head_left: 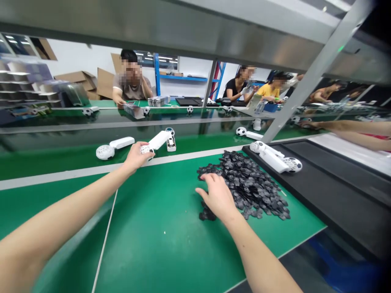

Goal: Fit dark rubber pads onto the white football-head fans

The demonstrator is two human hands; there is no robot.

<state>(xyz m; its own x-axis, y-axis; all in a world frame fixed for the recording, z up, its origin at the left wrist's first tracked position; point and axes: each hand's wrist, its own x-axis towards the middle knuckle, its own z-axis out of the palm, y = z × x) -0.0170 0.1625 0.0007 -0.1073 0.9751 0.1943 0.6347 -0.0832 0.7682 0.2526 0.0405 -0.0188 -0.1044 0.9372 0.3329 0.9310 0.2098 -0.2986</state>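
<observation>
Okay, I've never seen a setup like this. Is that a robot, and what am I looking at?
There's no robot: these are a person's own bare hands, seen by a camera worn on their head. It's one picture, looking forward and down. The left hand holds a white gadget with a football-patterned end. The right hand is open by a heap of small black pieces on a green work surface; I can't tell if it touches them. To the right, a black tray bears more white gadgets. Other people sit beyond.
</observation>
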